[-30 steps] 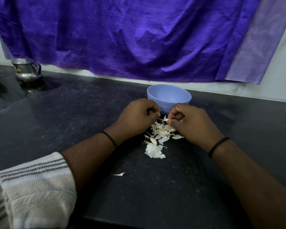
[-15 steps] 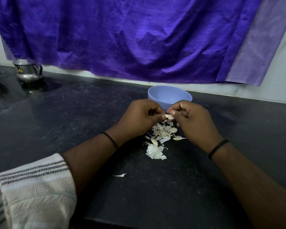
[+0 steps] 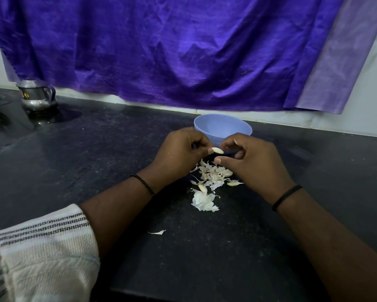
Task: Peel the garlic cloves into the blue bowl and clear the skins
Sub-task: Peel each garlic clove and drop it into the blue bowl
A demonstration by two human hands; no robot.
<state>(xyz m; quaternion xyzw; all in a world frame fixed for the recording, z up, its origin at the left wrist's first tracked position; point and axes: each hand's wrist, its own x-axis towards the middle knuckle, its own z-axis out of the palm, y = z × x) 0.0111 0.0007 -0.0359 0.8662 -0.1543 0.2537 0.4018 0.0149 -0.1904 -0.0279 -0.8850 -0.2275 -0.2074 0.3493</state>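
A pale garlic clove (image 3: 217,150) is pinched at the fingertips of my left hand (image 3: 178,152), just in front of the blue bowl (image 3: 222,127). My right hand (image 3: 251,163) is close beside it, fingers curled, its fingertips almost touching the clove's right end. Below both hands lies a heap of white garlic skins (image 3: 212,176) with a few cloves mixed in, and a bigger clump of skin (image 3: 202,200) sits nearer to me. One stray skin (image 3: 158,232) lies apart at the front. The bowl's inside looks empty from here.
The dark stone counter (image 3: 96,160) runs left to right. A steel jug (image 3: 36,94) stands at the far left by a dark sink or stove edge. Purple cloth (image 3: 183,51) hangs on the wall behind. A white striped cloth (image 3: 41,253) drapes my left arm.
Both hands have lifted slightly from the skin heap toward the bowl. The clove, earlier hidden between the fingers, now shows at my left fingertips, and my right fingers have loosened from it.
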